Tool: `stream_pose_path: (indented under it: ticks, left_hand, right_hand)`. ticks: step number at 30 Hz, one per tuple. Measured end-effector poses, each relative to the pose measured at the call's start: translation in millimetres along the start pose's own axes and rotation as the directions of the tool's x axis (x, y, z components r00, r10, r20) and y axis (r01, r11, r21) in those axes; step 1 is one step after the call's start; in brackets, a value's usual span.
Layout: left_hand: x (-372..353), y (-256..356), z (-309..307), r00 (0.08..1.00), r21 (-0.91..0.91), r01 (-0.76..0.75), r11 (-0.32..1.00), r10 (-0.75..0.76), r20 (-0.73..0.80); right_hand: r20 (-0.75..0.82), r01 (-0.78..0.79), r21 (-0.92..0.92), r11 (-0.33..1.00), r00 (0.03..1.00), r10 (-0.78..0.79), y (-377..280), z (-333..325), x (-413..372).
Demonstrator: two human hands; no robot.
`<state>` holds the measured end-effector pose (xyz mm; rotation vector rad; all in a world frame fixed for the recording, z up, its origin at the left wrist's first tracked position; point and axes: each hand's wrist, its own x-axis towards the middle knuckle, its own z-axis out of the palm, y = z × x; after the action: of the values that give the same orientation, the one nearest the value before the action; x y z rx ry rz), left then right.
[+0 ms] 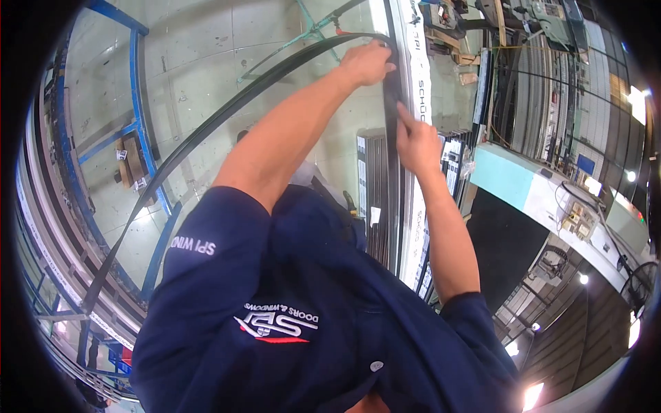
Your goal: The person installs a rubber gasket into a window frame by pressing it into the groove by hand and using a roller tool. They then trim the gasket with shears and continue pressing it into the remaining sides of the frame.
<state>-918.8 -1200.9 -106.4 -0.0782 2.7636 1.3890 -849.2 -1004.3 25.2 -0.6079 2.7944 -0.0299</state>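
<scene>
Gasket strip [391,110]: long, black, arcing; left hand [368,63], right hand [416,146] both pinching it.

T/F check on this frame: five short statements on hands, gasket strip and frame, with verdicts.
1. The left hand and right hand are both on the black strip. True.
2. The strip's loose length curves off to the person's right. False: it sweeps to their left.
3. The hands are gloved. False: they are bare.
4. The left hand is farther out along the white-filmed frame than the right. True.
5. The shirt is red. False: it is navy.
</scene>
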Motion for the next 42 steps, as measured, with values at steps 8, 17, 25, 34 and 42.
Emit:
stream_pose_path:
  ticks: [8, 17, 25, 34, 42]
  left_hand:
    - [-18.7, 11.0, -11.0, 0.981, 0.025, 0.043, 0.999, -0.038, -0.189]
    - [-18.9, 4.8, -23.7, 0.980, -0.032, 0.114, 0.993, -0.118, -0.163]
    - [-10.2, 7.9, -15.2, 0.975, -0.028, 0.170, 0.985, -0.173, -0.142]
    - [-11.1, 5.6, -9.1, 0.966, -0.120, 0.196, 0.973, -0.213, -0.144]
    - [-8.4, 6.4, 3.7, 0.954, -0.167, 0.220, 0.961, -0.248, -0.171]
  right_hand:
    - [-0.027, 0.028, -0.011, 1.000, 0.999, -0.028, 4.0, 4.9, -10.5]
    - [0.029, -0.048, 0.008, 0.999, 0.998, 0.047, -2.3, -0.7, -14.4]
    - [0.012, -0.005, -0.013, 1.000, 1.000, 0.005, -7.4, -5.9, 24.8]
    - [-0.003, 0.123, 0.073, 0.990, 0.992, -0.123, 9.2, -4.5, 17.0]
    - [0.170, -0.005, 0.093, 0.996, 0.985, -0.011, 21.4, -19.8, -9.6]
